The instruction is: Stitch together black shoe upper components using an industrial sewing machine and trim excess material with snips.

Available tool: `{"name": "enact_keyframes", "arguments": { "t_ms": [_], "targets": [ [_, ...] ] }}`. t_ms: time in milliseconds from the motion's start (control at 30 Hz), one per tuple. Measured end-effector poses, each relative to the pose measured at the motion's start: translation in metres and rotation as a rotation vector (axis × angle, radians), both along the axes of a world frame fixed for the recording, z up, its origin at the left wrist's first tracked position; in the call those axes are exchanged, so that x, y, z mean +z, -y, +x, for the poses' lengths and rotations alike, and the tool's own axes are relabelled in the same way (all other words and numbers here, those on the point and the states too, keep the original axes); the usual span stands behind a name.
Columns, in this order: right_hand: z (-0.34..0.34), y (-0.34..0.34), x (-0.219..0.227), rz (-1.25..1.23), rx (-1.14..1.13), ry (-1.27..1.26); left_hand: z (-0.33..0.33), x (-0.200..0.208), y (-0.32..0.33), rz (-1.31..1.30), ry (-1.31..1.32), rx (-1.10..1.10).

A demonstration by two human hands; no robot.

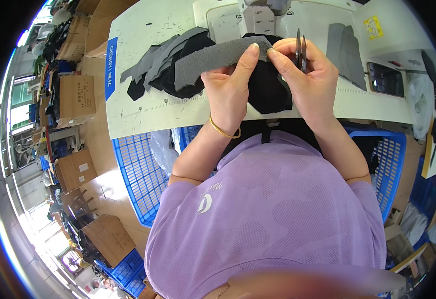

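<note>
My left hand (230, 84) pinches one end of a grey felt-like fabric strip (213, 60) between thumb and fingers. My right hand (305, 74) pinches the same end from the other side and also holds small black thread snips (300, 50), blades pointing up. Under both hands lies a black fabric piece (268, 87) on the white sewing table (148, 114). To the left of the strip, a fanned stack of grey and black fabric pieces (155, 62) rests on the table. A gold bangle sits on my left wrist.
A sewing machine head (263, 12) stands just behind the hands. More grey cut pieces (347, 50) lie at the right, by a control panel (385, 79). Blue plastic baskets (138, 174) flank my lap. Cardboard boxes (76, 99) crowd the floor at left.
</note>
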State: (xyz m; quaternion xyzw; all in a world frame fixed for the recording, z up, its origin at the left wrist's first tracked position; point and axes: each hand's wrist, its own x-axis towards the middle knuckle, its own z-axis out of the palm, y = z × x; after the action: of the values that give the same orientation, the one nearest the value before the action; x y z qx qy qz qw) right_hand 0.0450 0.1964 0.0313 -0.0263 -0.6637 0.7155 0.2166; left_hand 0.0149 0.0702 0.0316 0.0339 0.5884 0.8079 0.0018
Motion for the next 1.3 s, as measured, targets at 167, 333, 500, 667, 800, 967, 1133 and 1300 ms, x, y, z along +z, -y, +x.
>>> {"name": "enact_keyframes", "arguments": {
  "t_ms": [167,333,500,667,800,967,1133,1300],
  "targets": [
    [-0.004,-0.008,0.000,0.159,0.030,-0.030,0.000,-0.004,-0.001,0.101,-0.001,-0.011],
    [-0.006,-0.015,0.005,0.170,0.123,0.074,0.001,-0.001,-0.003,-0.065,-0.167,0.046],
    [-0.002,-0.003,0.005,0.222,-0.026,-0.070,0.004,-0.001,-0.009,-0.159,-0.268,0.178],
    [0.001,-0.001,0.002,0.149,-0.058,-0.097,0.003,0.003,-0.006,-0.073,-0.173,0.084],
    [0.003,0.001,0.003,0.134,-0.060,-0.093,0.003,0.007,-0.006,0.025,-0.148,0.043],
    [0.006,0.001,0.003,0.055,-0.040,-0.125,0.001,0.008,-0.009,0.060,-0.191,0.053],
    [0.008,0.000,0.004,0.071,-0.040,-0.121,0.005,0.013,-0.011,0.095,-0.143,0.045],
    [0.007,0.001,0.004,0.039,-0.032,-0.133,0.003,0.014,-0.012,0.106,-0.159,0.052]
  ]
}}
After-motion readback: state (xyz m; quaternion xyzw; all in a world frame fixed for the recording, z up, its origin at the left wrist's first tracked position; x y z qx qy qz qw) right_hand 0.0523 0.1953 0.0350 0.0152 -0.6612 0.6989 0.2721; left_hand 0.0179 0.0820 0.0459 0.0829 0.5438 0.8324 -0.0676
